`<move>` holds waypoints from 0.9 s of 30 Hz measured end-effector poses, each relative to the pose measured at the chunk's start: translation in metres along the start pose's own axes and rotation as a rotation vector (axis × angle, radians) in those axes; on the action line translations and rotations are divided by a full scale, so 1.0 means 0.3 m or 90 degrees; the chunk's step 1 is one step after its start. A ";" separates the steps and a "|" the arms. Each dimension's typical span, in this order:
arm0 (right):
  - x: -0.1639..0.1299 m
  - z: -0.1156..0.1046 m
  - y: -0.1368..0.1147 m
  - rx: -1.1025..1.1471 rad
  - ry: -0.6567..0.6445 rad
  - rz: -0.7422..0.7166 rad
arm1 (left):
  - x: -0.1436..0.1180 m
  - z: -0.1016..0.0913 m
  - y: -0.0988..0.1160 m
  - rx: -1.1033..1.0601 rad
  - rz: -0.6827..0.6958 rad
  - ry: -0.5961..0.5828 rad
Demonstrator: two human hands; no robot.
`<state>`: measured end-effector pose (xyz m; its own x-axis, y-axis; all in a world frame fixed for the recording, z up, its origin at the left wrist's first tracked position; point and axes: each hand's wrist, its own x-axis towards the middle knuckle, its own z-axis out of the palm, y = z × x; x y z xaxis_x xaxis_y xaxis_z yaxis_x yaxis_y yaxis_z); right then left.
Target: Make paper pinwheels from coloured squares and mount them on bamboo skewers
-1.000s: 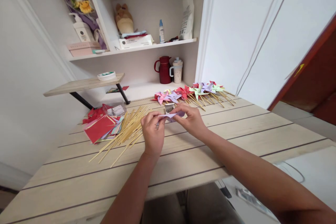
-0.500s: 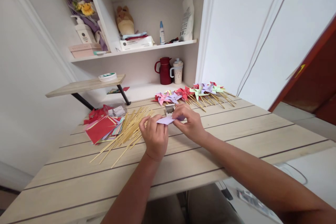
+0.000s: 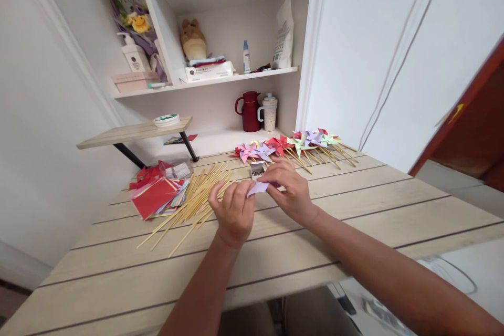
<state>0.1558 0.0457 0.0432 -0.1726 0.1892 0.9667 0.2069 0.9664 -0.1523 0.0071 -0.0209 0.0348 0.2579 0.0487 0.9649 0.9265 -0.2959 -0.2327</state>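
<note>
A: What can't you make out?

B: Most of the lilac paper (image 3: 259,187). Only a small folded corner shows between the two hands; the rest sits under the right hand (image 3: 290,192). The little silver box (image 3: 257,168) just behind it is too small to read, and I can't tell what is in it. Both elbows are cut off by the lower edge.

A: Where is the paper relative to the fingers?

B: Low over the table (image 3: 354,205), near its middle, between the hands. The left hand (image 3: 233,212) has its thumb and forefinger pinching the paper's left tip. The right hand's fingers lie pressed together over the paper's right part, thumb tucked beneath, so it is gripped there too.

A: And the hands themselves?

B: Both are knuckles up. The left forearm comes straight up from the bottom edge, wrist slightly bent, its other fingers curled loosely. The right forearm comes in slanting from the lower right corner, hand turned inward towards the left one. The fingertips almost meet.

A: What is nearby?

B: Sticks (image 3: 191,203) lie just left of the left hand, a paper stack (image 3: 155,196) beyond them, and pinwheels (image 3: 293,143) in a row behind the hands.
</note>
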 end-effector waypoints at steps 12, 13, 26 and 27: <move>-0.003 -0.001 -0.013 -0.098 -0.018 -0.020 | -0.002 0.011 0.013 -0.014 -0.063 -0.020; -0.002 0.003 -0.009 -0.087 -0.023 0.007 | -0.005 0.019 0.012 -0.021 -0.105 -0.026; -0.012 0.031 0.038 0.211 -0.108 0.495 | -0.046 0.087 -0.015 -0.201 -0.377 -0.082; -0.014 0.031 0.041 0.217 -0.109 0.500 | -0.045 0.087 -0.014 -0.219 -0.398 -0.089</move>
<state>0.1500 0.0583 0.0353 -0.2490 0.8197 0.5159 0.0320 0.5393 -0.8415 0.0068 0.0046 0.0197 -0.2377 0.4206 0.8755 0.7797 -0.4550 0.4302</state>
